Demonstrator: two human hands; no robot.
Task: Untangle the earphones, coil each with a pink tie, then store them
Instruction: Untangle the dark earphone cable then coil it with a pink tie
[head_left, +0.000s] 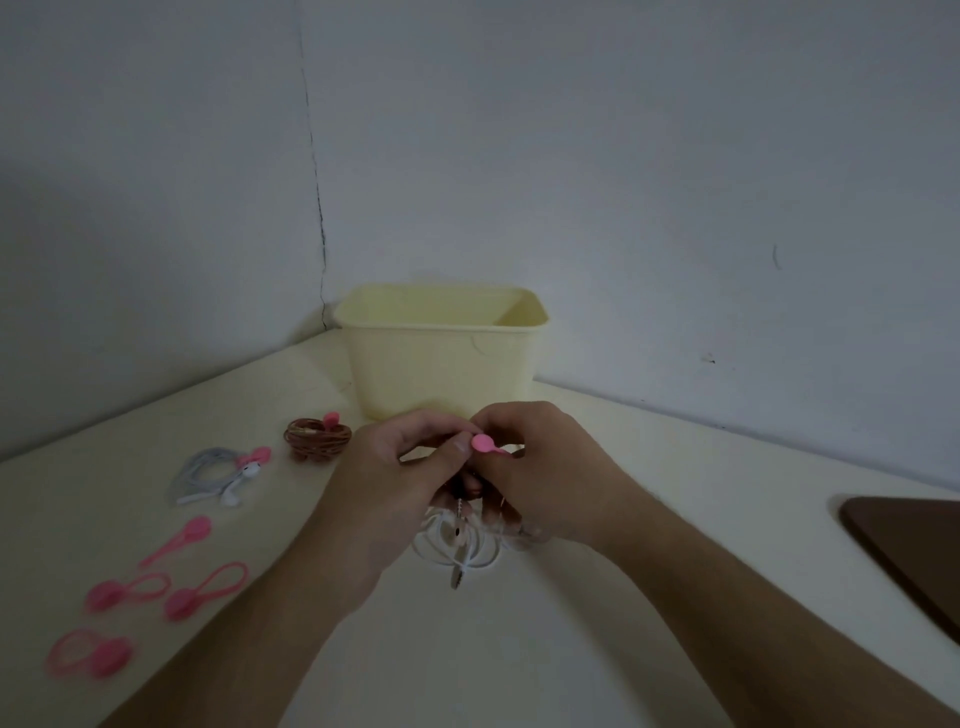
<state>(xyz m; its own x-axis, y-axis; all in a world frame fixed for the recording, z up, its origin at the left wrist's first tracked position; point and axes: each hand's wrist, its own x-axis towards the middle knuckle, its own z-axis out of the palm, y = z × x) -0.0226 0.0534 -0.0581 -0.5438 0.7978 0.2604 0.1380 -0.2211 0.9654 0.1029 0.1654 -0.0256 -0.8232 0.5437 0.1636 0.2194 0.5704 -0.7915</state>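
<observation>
Left hand: the left hand (402, 467) is raised over the table, fingers curled in, thumb and fingertips pinching at the pink tie and the top of the cable bundle.
Right hand: the right hand (524, 457) meets the left one knuckle to knuckle, fingers curled round the same bundle; the pink tie sticks out between the two thumbs.
Pink tie in hand: the pink tie (485, 443) shows its round end between the hands, its strap running right under the right hand's fingers.
White earphones: the white earphones (457, 545) hang in loose loops just below both hands, seemingly touching the table, though blur makes that hard to settle.
Coiled sets: a brown coiled set (317, 439) with a pink tie lies left of the hands, near the bin; a grey-white coiled set (213, 475) lies farther left.
Spare ties: four spare pink ties (208, 590) lie at the left edge, well apart from the hands.
Bin: a pale yellow bin (441, 358) stands open just behind the hands, in the corner.
Table: the cream table (519, 649) carries all of this.
</observation>
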